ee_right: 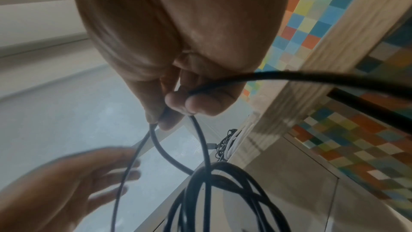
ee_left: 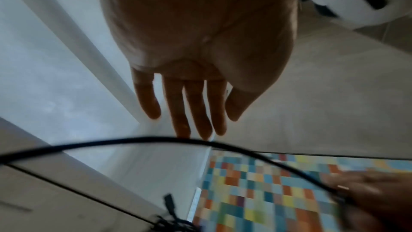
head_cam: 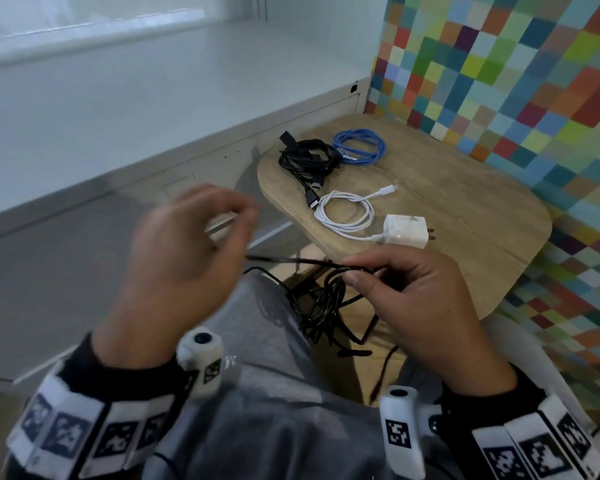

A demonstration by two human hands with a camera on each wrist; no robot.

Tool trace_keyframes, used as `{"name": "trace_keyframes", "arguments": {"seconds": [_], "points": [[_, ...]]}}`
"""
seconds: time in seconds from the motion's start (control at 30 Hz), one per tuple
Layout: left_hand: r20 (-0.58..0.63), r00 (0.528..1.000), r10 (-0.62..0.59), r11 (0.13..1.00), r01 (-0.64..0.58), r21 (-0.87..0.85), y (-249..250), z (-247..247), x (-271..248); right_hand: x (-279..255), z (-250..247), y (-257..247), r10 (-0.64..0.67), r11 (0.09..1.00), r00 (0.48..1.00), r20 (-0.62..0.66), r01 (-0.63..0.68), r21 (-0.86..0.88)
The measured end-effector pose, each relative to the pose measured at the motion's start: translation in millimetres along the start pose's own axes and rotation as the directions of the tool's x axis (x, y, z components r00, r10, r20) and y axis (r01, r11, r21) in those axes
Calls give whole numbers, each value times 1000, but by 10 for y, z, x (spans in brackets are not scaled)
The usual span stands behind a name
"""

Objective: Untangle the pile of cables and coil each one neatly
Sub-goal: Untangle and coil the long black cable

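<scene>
My right hand (head_cam: pixel 355 271) pinches a strand of a thin black cable (head_cam: pixel 326 303) between thumb and fingers, just in front of the table's near edge. The rest of this cable hangs below it as a loose tangle over my lap. In the right wrist view the right hand (ee_right: pixel 176 110) grips two strands, and the black cable (ee_right: pixel 223 183) loops beneath. My left hand (head_cam: pixel 222 216) is raised to the left, blurred, holding nothing. The left wrist view shows the left hand (ee_left: pixel 196 112) with straight fingers, and the black cable (ee_left: pixel 156 138) crosses just past the fingertips.
On the small wooden table (head_cam: pixel 465 209) lie a coiled black cable (head_cam: pixel 309 157), a coiled blue cable (head_cam: pixel 359 147) and a coiled white cable (head_cam: pixel 345 216) with its white charger (head_cam: pixel 404 230). A multicoloured checked wall stands right, a white cabinet left.
</scene>
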State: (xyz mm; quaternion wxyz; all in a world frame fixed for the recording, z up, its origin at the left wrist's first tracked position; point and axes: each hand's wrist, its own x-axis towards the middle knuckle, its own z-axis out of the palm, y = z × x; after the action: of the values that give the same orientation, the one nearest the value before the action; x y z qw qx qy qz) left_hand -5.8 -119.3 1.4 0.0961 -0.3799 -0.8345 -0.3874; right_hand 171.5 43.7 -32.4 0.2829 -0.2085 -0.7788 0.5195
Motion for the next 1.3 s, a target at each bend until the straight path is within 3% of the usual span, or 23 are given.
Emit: {"name": "trace_keyframes", "arguments": {"seconds": [0.07, 0.13, 0.2, 0.3, 0.4, 0.5, 0.57, 0.63, 0.73, 0.83, 0.93, 1.03, 1.13, 1.3], "points": [[179, 979, 99, 993, -86, -76, 170, 149, -115, -13, 40, -23, -16, 1000, 1000, 8, 16, -1], [329, 927, 178, 982, -147, -117, 262, 264, -201, -18, 55, -28, -33, 999, 999, 12, 32, 28], [394, 904, 165, 984, -120, -135, 268, 314, -223, -18, 44, -33, -35, 998, 999, 22, 33, 58], [355, 934, 48, 986, 12, -165, 165, 255, -157, -18, -3, -26, -13, 997, 1000, 13, 12, 73], [192, 975, -111, 977, 143, -160, 16, 94, -18, -3, -66, 0, 8, 996, 1000, -28, -5, 85], [59, 978, -200, 973, 206, -101, -128, -39, 72, 10, -101, 9, 16, 997, 999, -51, -12, 73], [48, 986, -162, 982, 166, -90, -136, -42, 78, 7, -96, 15, 17, 997, 999, -45, -14, 75], [126, 990, -58, 992, 72, -104, -34, 36, 17, -3, -65, 28, 12, 998, 999, -37, -10, 58], [292, 952, 92, 988, -50, -148, 200, 216, -146, -20, 8, 9, -5, 1000, 1000, -8, 5, 23], [368, 921, 126, 987, -82, -135, 263, 325, -229, -29, 25, -4, -19, 998, 999, 34, 17, 56], [287, 958, -14, 984, 65, -169, 142, 247, -129, -8, -35, 39, 12, 997, 1000, 1, -12, 77], [63, 989, -134, 964, 145, -224, -75, 32, 31, 13, -114, 67, 47, 992, 998, -41, -42, 121], [-66, 975, -211, 959, 193, -207, -283, -158, 110, 16, -153, 68, 68, 986, 997, -41, -61, 155], [-80, 937, -340, 921, 315, -228, -498, -308, 158, 44, -169, 94, 49, 980, 996, -69, -35, 194]]}}
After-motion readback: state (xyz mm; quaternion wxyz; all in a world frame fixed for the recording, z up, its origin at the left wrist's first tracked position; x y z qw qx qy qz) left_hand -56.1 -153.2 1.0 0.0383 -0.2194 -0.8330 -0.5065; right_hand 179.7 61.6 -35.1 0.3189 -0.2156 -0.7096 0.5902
